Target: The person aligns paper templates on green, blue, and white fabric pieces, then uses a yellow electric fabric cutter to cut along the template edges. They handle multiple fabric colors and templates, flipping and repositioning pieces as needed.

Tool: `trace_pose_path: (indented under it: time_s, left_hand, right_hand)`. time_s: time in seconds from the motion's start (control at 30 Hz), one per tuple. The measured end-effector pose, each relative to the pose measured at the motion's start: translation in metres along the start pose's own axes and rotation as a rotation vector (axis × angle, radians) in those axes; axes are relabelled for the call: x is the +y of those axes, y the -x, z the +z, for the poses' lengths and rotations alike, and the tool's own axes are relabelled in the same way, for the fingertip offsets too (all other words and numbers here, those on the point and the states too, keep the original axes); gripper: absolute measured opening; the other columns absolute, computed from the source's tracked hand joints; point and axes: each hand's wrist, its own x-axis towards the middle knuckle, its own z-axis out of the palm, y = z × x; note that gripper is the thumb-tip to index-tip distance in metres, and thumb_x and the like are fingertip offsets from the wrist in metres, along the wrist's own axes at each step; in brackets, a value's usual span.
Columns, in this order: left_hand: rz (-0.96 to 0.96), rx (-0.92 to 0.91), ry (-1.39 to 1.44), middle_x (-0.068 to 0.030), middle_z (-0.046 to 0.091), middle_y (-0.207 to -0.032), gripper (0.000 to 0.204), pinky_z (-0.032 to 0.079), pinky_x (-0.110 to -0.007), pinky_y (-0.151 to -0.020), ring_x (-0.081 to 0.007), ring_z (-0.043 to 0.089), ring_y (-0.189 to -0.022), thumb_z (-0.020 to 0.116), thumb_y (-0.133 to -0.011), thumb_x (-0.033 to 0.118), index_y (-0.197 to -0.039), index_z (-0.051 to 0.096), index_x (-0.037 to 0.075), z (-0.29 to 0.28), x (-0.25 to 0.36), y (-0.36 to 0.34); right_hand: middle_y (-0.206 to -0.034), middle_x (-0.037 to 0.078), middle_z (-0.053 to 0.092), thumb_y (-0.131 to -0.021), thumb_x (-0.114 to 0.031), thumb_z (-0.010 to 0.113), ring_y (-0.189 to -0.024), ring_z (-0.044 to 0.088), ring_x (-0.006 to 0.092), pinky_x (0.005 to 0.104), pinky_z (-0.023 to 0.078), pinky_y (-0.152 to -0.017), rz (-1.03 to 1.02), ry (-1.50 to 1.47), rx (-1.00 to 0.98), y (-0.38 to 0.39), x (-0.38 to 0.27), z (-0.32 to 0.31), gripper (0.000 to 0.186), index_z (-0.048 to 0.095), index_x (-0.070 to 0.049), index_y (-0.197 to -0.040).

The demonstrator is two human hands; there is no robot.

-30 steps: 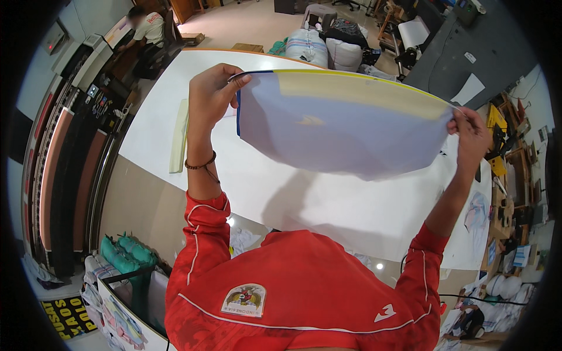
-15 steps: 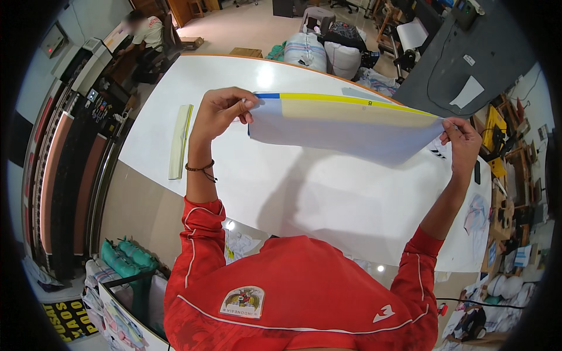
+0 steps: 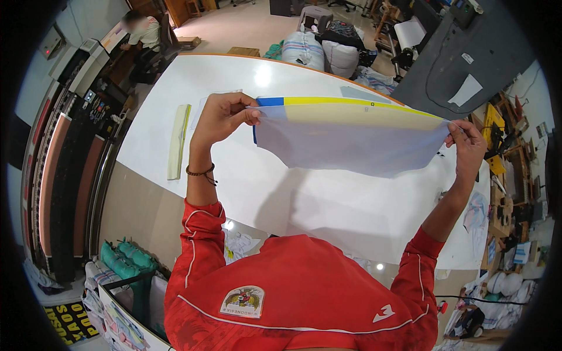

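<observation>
Left hand [image 3: 221, 117] and right hand [image 3: 468, 146] each pinch a top corner of a white cloth with a yellow-and-blue edge [image 3: 351, 137], stretched taut above the white tabletop [image 3: 175, 76]. I judge I'm spreading it; lowering it flat needs even tension.

Looks like a garment or textile workshop: long white cutting table [image 3: 175, 105], fabric rolls [image 3: 52, 193] stored along the left wall, stuffed sacks [image 3: 304, 50] on the floor behind, folded cloth bundles [image 3: 120, 263] beside the table.
</observation>
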Motion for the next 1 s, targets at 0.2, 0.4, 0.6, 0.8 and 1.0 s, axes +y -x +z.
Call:
trace_pose_path:
  time_s: [0.2,0.4,0.6,0.8,1.0]
  left_hand:
    - [-0.03,0.11,-0.082,-0.0071,0.072,-0.08,0.012,0.061,-0.028,-0.069,-0.0154,0.074,-0.075,0.075,-0.098,0.005,-0.094,0.071,-0.006,0.007,0.012,0.006]
    - [0.262,0.171,-0.395,-0.0068,0.07,-0.071,0.011,0.053,-0.028,-0.062,-0.013,0.064,-0.064,0.08,-0.092,0.003,-0.087,0.072,-0.003,0.007,0.013,0.004]
    - [0.394,0.272,-0.539,-0.0083,0.072,-0.071,0.015,0.052,-0.026,-0.062,-0.0143,0.064,-0.062,0.084,-0.089,0.008,-0.083,0.073,-0.001,0.014,0.017,0.003]
    - [0.388,0.304,-0.567,-0.0071,0.074,-0.071,0.017,0.052,-0.026,-0.064,-0.0118,0.069,-0.066,0.082,-0.092,0.012,-0.082,0.074,0.0,0.015,0.017,0.006]
    - [0.355,0.368,-0.601,-0.006,0.073,-0.068,0.018,0.057,-0.025,-0.062,-0.0122,0.071,-0.063,0.085,-0.09,0.012,-0.085,0.071,0.002,0.02,0.019,0.005]
  right_hand:
    - [-0.082,0.009,0.072,-0.092,-0.001,0.08,-0.065,0.065,0.0121,0.0251,0.05,-0.06,0.03,-0.003,-0.019,0.004,-0.005,0.002,0.015,0.074,0.006,-0.105]
    - [-0.082,0.008,0.071,-0.092,-0.001,0.08,-0.066,0.065,0.0116,0.0249,0.05,-0.06,0.053,-0.005,-0.031,0.008,-0.006,0.001,0.014,0.074,0.005,-0.103]
    - [-0.08,0.007,0.07,-0.092,-0.001,0.078,-0.065,0.065,0.0114,0.0251,0.05,-0.06,0.074,0.017,-0.054,0.014,-0.005,-0.003,0.013,0.072,0.005,-0.102]
    - [-0.08,0.007,0.07,-0.093,-0.002,0.077,-0.065,0.064,0.0115,0.0256,0.05,-0.06,0.058,0.017,-0.088,0.016,-0.003,-0.011,0.012,0.072,0.005,-0.101]
    - [-0.081,0.007,0.07,-0.094,-0.002,0.077,-0.066,0.064,0.0113,0.0259,0.05,-0.06,0.046,0.007,-0.101,0.019,-0.002,-0.014,0.011,0.072,0.004,-0.1]
